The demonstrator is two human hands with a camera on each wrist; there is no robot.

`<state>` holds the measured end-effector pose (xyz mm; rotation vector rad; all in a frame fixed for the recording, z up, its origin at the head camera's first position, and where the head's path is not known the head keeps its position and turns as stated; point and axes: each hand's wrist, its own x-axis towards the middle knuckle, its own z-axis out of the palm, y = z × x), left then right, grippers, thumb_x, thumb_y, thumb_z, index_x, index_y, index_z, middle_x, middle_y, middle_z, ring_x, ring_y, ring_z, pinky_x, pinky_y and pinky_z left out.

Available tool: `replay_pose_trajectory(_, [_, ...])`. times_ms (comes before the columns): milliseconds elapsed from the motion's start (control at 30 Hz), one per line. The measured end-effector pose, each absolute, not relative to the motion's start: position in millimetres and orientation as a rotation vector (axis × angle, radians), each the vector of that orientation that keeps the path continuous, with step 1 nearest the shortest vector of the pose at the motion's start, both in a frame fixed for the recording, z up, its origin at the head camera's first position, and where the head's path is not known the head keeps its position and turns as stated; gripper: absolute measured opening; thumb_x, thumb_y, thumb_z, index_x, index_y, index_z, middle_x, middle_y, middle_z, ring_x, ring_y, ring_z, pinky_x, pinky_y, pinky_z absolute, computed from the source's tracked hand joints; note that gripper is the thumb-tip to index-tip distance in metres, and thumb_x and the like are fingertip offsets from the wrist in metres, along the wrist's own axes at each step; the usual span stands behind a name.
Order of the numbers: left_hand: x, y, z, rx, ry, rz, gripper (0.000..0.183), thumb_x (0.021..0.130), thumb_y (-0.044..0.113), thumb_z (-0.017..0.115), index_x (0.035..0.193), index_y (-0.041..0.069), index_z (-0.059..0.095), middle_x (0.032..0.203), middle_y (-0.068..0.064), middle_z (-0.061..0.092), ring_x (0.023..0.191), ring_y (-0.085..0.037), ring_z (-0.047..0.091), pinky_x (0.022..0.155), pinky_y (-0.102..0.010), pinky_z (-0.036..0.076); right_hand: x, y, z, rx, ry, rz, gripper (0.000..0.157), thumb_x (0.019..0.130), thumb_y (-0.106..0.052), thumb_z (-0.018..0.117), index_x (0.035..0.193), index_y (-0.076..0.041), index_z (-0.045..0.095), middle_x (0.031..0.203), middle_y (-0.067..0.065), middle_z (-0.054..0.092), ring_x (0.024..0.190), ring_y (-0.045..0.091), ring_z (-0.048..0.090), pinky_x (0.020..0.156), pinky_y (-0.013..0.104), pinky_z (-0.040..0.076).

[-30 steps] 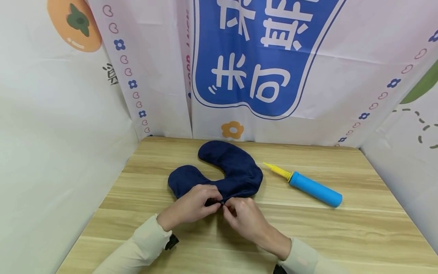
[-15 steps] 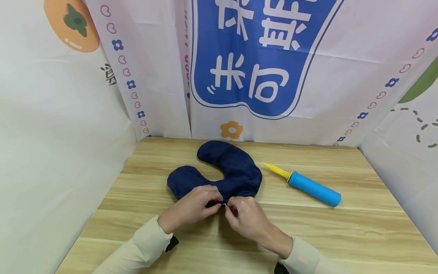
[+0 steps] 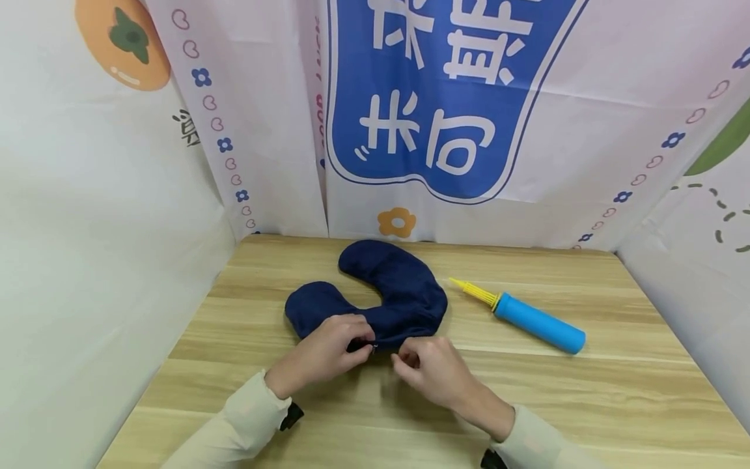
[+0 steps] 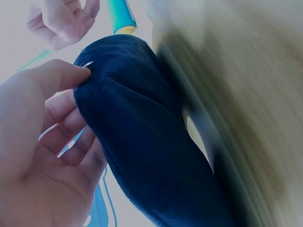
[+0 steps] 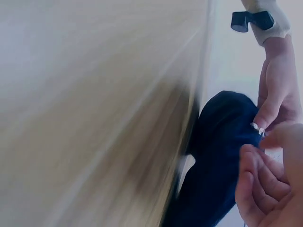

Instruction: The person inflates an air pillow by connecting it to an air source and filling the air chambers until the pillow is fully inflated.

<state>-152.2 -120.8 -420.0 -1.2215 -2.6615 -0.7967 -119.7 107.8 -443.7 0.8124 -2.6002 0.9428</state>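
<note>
A navy U-shaped neck pillow lies on the wooden table, its open side toward the left. My left hand pinches the pillow's near edge between thumb and fingers. A small shiny piece, perhaps a zipper pull, shows at the left thumb's tip. My right hand hovers just right of there by the same edge, its fingers loosely bent around nothing visible. In the left wrist view the right hand stands apart from the pillow.
A blue hand pump with a yellow nozzle lies to the right of the pillow. The wooden table ends at a printed cloth backdrop, with white cloth walls at both sides.
My right hand has drawn back to the right from the pillow's edge, where its fingertips met the left hand's. The left hand still pinches the edge, shifted very slightly left.
</note>
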Motion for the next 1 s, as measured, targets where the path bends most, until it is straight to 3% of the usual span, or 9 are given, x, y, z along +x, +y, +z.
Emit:
replay_pose_trajectory(167, [-152.7,-118.0,-420.4,-1.275,-2.669,-0.812,0.003,0.091,0.018,0.067,0.092,0.02,0.069,0.089,0.011,0.063,0.08,0.001,0.057,0.071,-0.015,0.05,-118.9,95.8,-441.0,0.877,-2.588,0.974,0.009,0.088,-0.024,0.07,0.081,-0.019,0.072,0.07,-0.014,0.068,0.062,-0.01,0.057,0.058,0.006,0.045])
replay_pose_trajectory(500, [-153.8,-116.1,-422.0,-1.299,-2.718,-0.856,0.006,0.094,0.025,0.063,0.095,0.021,0.068,0.092,0.012,0.063,0.084,0.002,0.058,0.074,-0.017,0.051,-116.9,88.0,-446.3,0.846,-2.54,0.956,0.007,0.089,-0.017,0.069,0.085,-0.014,0.074,0.078,-0.009,0.071,0.068,-0.004,0.063,0.06,0.01,0.05])
replay_pose_trajectory(767, [-152.5,-112.7,-422.1,-1.274,-2.709,-0.782,0.008,0.094,0.025,0.063,0.093,0.018,0.067,0.091,0.011,0.062,0.082,0.0,0.056,0.072,-0.015,0.05,-118.2,92.2,-448.2,0.851,-2.486,0.901,0.013,0.088,-0.014,0.067,0.077,-0.02,0.063,0.068,-0.015,0.059,0.057,-0.008,0.047,0.051,0.005,0.037])
replay_pose_trajectory(1000, [-149.0,-110.1,-422.9,-1.314,-2.629,-0.673,0.003,0.092,0.019,0.066,0.093,0.016,0.066,0.092,0.009,0.062,0.084,-0.002,0.058,0.075,-0.017,0.051,-118.1,94.3,-444.1,0.864,-2.469,0.795,0.018,0.084,-0.011,0.066,0.071,-0.021,0.059,0.06,-0.016,0.052,0.052,-0.008,0.042,0.048,0.006,0.032])
